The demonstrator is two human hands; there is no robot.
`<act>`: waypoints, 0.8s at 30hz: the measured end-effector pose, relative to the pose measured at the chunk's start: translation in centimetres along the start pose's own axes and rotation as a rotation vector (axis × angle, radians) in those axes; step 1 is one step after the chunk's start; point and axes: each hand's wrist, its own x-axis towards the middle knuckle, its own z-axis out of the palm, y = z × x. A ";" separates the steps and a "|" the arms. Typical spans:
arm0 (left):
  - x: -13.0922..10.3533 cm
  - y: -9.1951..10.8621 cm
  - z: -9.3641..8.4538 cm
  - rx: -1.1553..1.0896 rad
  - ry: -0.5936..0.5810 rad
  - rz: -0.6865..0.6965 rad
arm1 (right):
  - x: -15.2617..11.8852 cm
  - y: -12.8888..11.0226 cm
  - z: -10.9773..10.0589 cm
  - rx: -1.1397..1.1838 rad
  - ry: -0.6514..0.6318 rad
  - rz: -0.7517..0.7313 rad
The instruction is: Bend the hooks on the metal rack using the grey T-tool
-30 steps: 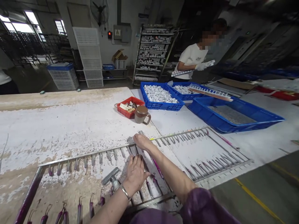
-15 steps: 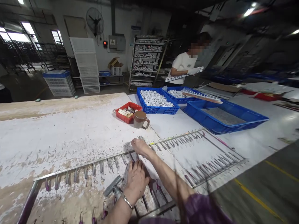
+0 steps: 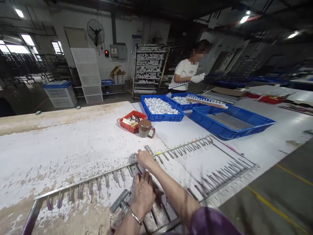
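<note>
right hand [image 3: 145, 160]: curled down at the far rail of the frame [image 3: 84, 180]. Fingertips hidden; we can't tell if it grips anything.
left hand [image 3: 144, 193]: ours is palm down, fingers together and slightly bent, nearer to us than the right, within the frame. Whatever is under the palm is hidden, so we can't call a grip.
bangle [image 3: 134, 216]: silver, on our left wrist.
sleeve [image 3: 210, 222]: purple, on our right arm.
frame: flat on the table [image 3: 102, 130] in front of us, under both hands; prongs [image 3: 99, 184] point inward from near and far rails.
prongs: mostly grey, some purple.
T-tool [image 3: 119, 201]: grey, head left of our left hand, shank running toward the wrist; the rest we can't see.
grey bar [image 3: 148, 149]: pokes out past the far rail, just beside the right hand.
flecks [image 3: 132, 157]: dark, scattered on the table beyond the far rail.
mug [image 3: 145, 128]: brown lid, just beside the red bin [image 3: 128, 127], which holds odds and ends.
blue bins [image 3: 168, 117]: three, right of the mug; two hold white pieces, the nearest shows a grey bottom.
strip [image 3: 207, 101]: bears a row of white pieces, lies over the blue bins.
co-worker [image 3: 184, 70]: across the table, white shirt, white gloves.
</note>
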 end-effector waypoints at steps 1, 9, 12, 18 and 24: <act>0.0 0.1 0.0 -0.011 -0.004 -0.012 | 0.0 0.1 -0.2 0.012 -0.001 -0.012; -0.1 0.7 -0.3 0.007 -0.019 -0.025 | 0.3 1.0 -1.4 0.035 -0.060 -0.021; -0.1 0.9 -0.5 -0.011 -0.022 -0.026 | 0.3 1.3 -1.6 0.049 -0.048 -0.019; -0.2 1.1 -0.8 -0.010 -0.018 -0.034 | 0.5 1.6 -1.5 0.073 -0.064 -0.015; -0.3 1.1 -1.3 -0.010 -0.013 -0.011 | 0.4 1.4 -1.0 0.078 -0.024 0.032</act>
